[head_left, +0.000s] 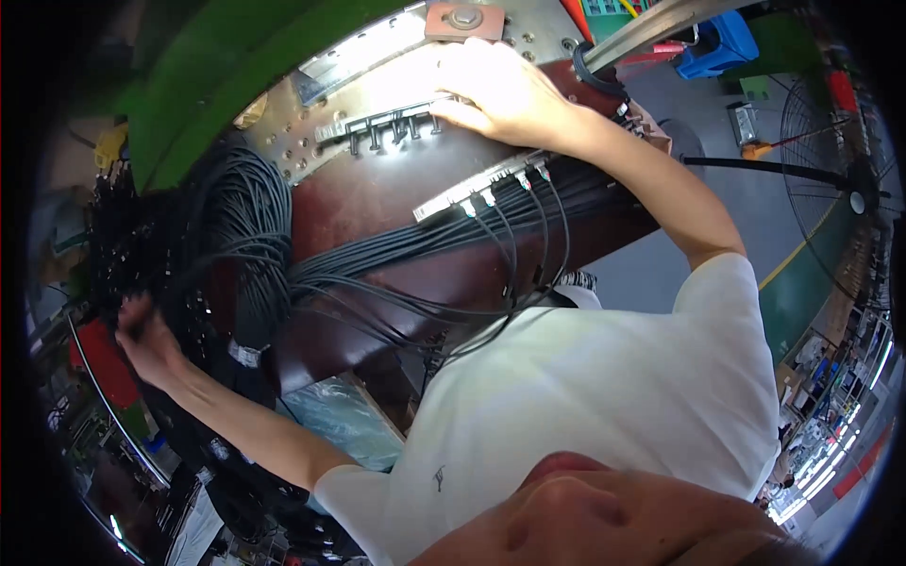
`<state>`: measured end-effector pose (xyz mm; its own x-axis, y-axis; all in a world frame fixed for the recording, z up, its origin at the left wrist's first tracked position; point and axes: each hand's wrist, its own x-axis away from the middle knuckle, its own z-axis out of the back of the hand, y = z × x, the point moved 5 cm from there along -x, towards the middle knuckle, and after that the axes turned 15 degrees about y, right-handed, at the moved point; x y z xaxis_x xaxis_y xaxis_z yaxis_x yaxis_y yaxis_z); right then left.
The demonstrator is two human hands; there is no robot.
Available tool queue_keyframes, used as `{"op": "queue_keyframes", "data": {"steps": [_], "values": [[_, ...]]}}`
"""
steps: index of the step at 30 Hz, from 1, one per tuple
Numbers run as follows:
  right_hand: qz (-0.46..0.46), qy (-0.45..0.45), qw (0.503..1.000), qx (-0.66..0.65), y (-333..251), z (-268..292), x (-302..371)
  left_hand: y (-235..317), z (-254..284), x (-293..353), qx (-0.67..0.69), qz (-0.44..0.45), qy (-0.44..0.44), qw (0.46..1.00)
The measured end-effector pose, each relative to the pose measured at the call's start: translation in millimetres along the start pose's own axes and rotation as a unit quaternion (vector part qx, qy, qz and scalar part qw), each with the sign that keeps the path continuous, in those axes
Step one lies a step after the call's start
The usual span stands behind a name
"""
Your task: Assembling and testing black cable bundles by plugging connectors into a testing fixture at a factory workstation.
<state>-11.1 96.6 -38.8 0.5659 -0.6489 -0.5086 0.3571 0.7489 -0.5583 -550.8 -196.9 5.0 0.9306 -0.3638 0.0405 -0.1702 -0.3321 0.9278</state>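
Note:
My right hand point(505, 97) reaches over the metal plate of a machine point(300, 149), its fingers bent and closed. Its thumb meets the right end of a strip with several small black prongs point(390, 129). Strong glare hides what is between the fingers. Far to the left, my left hand point(148, 344) is beside a hanging mass of black cables with small shiny ends point(132, 241). Its fingers are smeared by motion and partly lost against the dark cables. Nearer me, a pale metal bar point(444, 207) holds several white-ended cables in a row.
A thick looped bundle of black cables point(253, 203) lies at the left of the dark red bench surface point(344, 203). More cables run across toward me. At the far right stand a wire-caged fan point(854, 200) and a blue plastic bin point(722, 45). A bolted block point(464, 19) sits above my right hand.

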Motion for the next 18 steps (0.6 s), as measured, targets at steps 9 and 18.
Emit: {"op": "queue_keyframes", "data": {"steps": [9, 18], "values": [[0.061, -0.066, 0.996, 0.019, -30, 37, 78, -119, -182, 263, -0.370, 0.270, -0.399, 0.795], [0.189, 0.087, 0.975, 0.081, -27, 11, -25, -166, -262, 360, 0.127, 0.581, -0.421, 0.685]]}}
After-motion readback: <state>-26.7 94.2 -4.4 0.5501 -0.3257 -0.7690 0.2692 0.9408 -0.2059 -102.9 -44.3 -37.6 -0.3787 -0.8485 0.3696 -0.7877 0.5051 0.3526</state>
